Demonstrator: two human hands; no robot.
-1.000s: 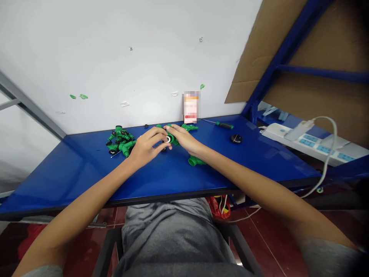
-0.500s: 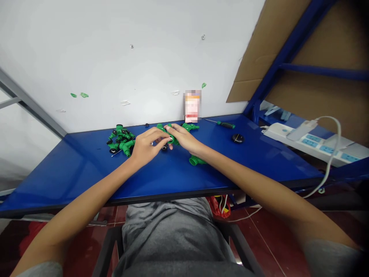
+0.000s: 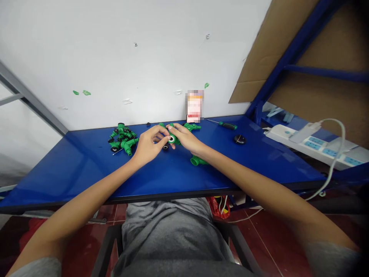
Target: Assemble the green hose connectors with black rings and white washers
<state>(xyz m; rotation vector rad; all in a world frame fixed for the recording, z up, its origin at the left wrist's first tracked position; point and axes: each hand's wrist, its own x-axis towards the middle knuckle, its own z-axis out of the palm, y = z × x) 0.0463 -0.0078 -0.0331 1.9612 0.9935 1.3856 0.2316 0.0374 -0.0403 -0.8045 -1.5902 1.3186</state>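
Note:
My right hand (image 3: 187, 139) is closed around a green plastic hose connector (image 3: 178, 141) above the table, its palm and fingers covering most of it. The connector's round end, with a white ring (image 3: 172, 139) and a dark hole, faces left. My left hand (image 3: 150, 143) has its fingers bent and its thumb tip at that ring, gripping the connector's end. Below the fingertips lies a small black ring-shaped part (image 3: 165, 147). Under my right wrist rests another green connector (image 3: 196, 160), partly hidden. One more green fitting (image 3: 191, 127) lies behind my right hand.
Several green fittings with black parts (image 3: 128, 146) are piled at left. A green-handled screwdriver (image 3: 228, 125) and a black round object (image 3: 239, 139) lie at right on the blue table (image 3: 259, 161). A white power strip (image 3: 314, 143) stands beyond. A blurred pink-and-white box (image 3: 194, 107) leans on the wall.
The white ring on the connector's end now shows more plainly beside my left thumb. Both hands stay nearly in place. The whole view has shifted slightly.

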